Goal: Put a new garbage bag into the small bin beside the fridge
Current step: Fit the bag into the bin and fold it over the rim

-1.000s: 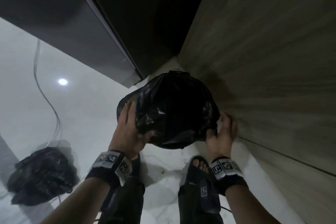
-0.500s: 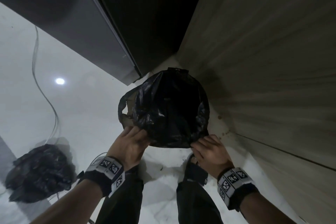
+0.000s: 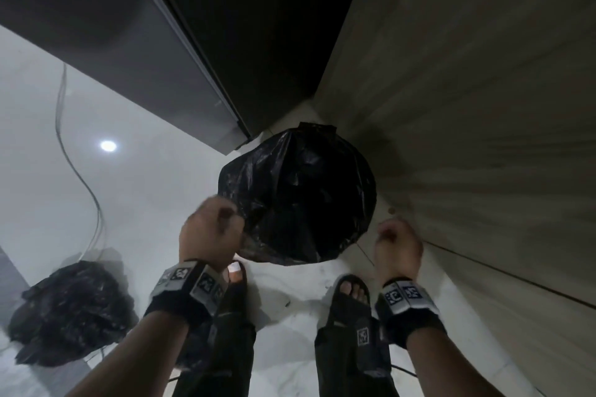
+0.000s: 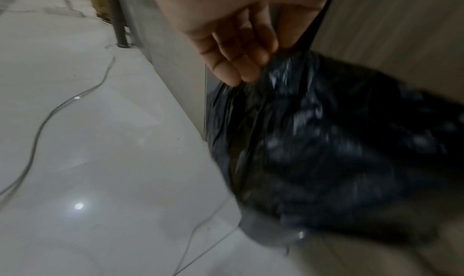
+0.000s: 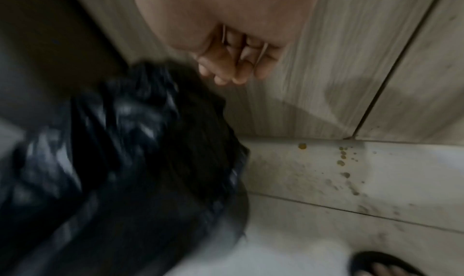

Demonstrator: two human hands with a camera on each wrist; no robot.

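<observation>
- Small bin (image 3: 325,245) stands at centre of the head view, in the corner where the fridge (image 3: 135,51) at upper left meets the wood-grain panel (image 3: 467,113) on the right; upright, mouth facing up toward the camera, long axis vertical.
- Black garbage bag (image 3: 296,190) drapes over the bin's mouth and down its sides, hiding nearly all of it; the film is thin, glossy, crinkled, with folds running from the rim toward a dark hollow in the middle.
- Left wrist view: only a grey band of bin wall (image 4: 261,228) shows under the bag's hem, smooth and rounded; the picture is blurred.
- Left hand (image 3: 211,235) at the bag's lower-left edge, fingers (image 4: 241,62) bunched and pinching a gather of plastic against the thumb.
- Right hand (image 3: 398,246) just right of the bag and apart from it, fingers (image 5: 238,66) curled loosely inward, holding nothing, close to the panel.
- Floor (image 3: 58,190): pale, polished, mirror-like, showing a round light spot at left; brownish spots (image 5: 342,159) along its edge by the panel.
- Thin cable (image 3: 77,171) snakes across the floor at left.
- Second crumpled black bag (image 3: 67,313) sits at lower left, well apart from the bin.
- Dark sandals (image 3: 350,300) at bottom centre, toes pointing toward the bin.
</observation>
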